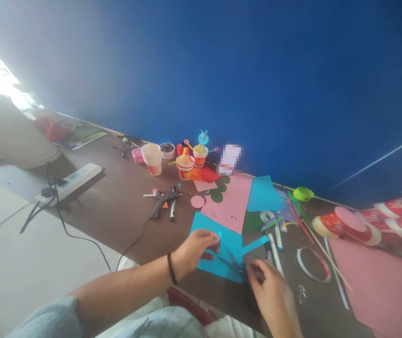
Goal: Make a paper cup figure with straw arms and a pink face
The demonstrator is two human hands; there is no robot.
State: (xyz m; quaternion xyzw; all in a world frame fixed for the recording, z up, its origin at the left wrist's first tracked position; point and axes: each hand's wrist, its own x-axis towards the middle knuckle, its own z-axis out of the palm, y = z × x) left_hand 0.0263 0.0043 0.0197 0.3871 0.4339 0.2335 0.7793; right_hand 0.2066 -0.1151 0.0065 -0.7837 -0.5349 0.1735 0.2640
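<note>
My left hand (196, 251), with a dark band at the wrist, pinches a small piece of blue paper (219, 234) between thumb and fingertips. My right hand (273, 291) is closed around the handles of a pair of scissors (235, 265). Their blades are spread and point left, towards the left hand. Under both blades lies a large blue paper sheet (222, 274) at the table's front edge. A blue paper strip (256, 245) rests just beyond the right hand. Most of the scissor handles are hidden by the fingers.
A black glue gun (163, 201) lies left of the sheet, its cord running off the front edge. Behind stand stacked paper cups (152, 157) and decorated cups (185, 167). Pink paper (231, 197), markers (275, 253), tape (313, 265) and red cups (353, 220) spread rightwards. A power strip (72, 182) sits left.
</note>
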